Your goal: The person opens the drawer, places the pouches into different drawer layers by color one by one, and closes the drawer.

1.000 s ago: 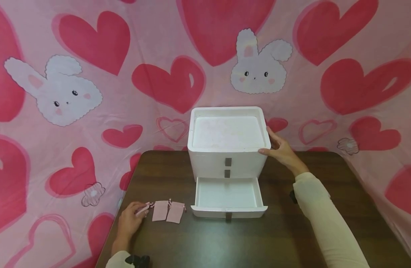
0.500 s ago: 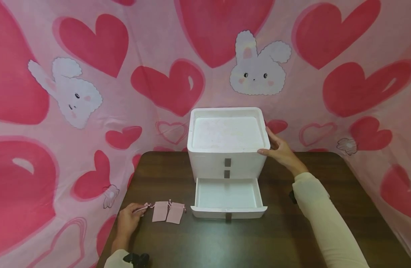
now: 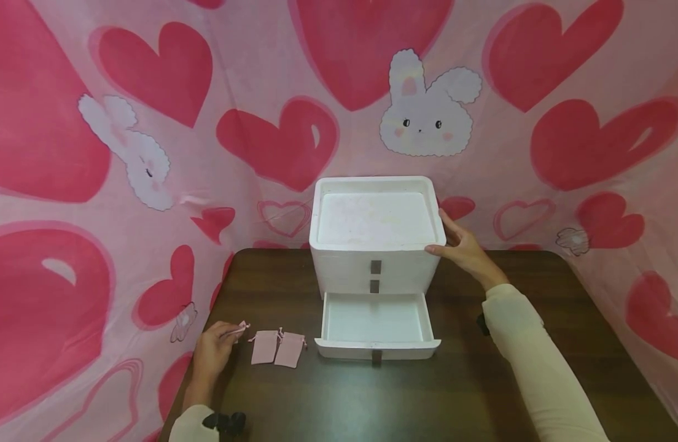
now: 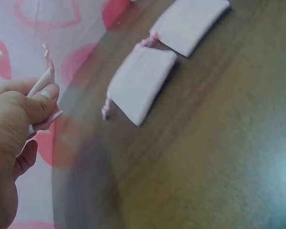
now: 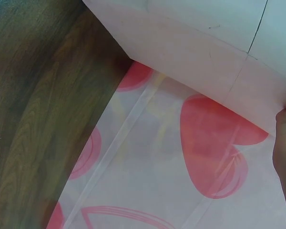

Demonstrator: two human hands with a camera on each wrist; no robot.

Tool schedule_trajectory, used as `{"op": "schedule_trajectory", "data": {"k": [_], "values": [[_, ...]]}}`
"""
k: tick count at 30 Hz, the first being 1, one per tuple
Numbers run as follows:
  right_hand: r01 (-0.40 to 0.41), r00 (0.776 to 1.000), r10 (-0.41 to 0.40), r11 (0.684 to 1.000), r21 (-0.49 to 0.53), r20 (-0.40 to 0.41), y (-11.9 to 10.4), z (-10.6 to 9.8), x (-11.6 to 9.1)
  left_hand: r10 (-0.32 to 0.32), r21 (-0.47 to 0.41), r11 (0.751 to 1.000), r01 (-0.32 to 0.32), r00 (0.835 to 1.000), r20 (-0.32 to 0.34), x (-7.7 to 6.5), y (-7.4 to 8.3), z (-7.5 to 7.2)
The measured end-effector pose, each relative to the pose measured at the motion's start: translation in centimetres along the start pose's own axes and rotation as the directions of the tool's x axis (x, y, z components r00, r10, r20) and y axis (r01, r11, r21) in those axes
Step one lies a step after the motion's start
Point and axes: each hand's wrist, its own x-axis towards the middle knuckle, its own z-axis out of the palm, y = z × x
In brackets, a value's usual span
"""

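Note:
My left hand (image 3: 210, 354) pinches a small pink drawstring pouch (image 4: 50, 120) between thumb and fingers, above the table's left side. Most of that pouch is hidden by the fingers; its cord pokes out at the top. To its right, two similar pouches lie flat side by side, the nearer pouch (image 3: 264, 347) and the farther pouch (image 3: 289, 350). My right hand (image 3: 467, 253) rests against the right side of a white drawer unit (image 3: 344, 269), thumb at the front corner. The unit's bottom drawer (image 3: 372, 325) is pulled out, with nothing visible inside.
The brown wooden table (image 3: 344, 405) carries the unit near its back edge. A pink cloth (image 3: 344, 141) with hearts and rabbits hangs behind and at the sides. Atop the unit is a shallow tray (image 3: 377, 218) with a raised rim.
My left hand has lifted slightly and drawn the pinched pouch up and away from the two lying ones. The right hand, unit and drawer stay put. The left cloth has shifted.

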Motion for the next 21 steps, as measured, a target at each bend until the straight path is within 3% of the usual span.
{"op": "schedule_trajectory", "data": {"k": [8, 15, 21], "values": [[0.018, 1.0, -0.018, 1.0, 0.017, 0.002, 0.1, -0.1, 0.1, 0.044, -0.068, 0.997, -0.046, 0.999, -0.031, 1.3, 1.6, 0.0], [0.034, 0.999, -0.034, 0.999, 0.029, -0.002, 0.4, -0.1, 0.1, 0.163, -0.218, 0.96, -0.178, 0.983, -0.085, 2.2, 3.7, 0.7], [0.023, 1.0, -0.023, 0.999, 0.024, -0.001, 0.4, 0.0, 0.1, 0.149, -0.279, 0.946, -0.166, 0.986, -0.079, 2.7, 5.5, 1.5]]}}
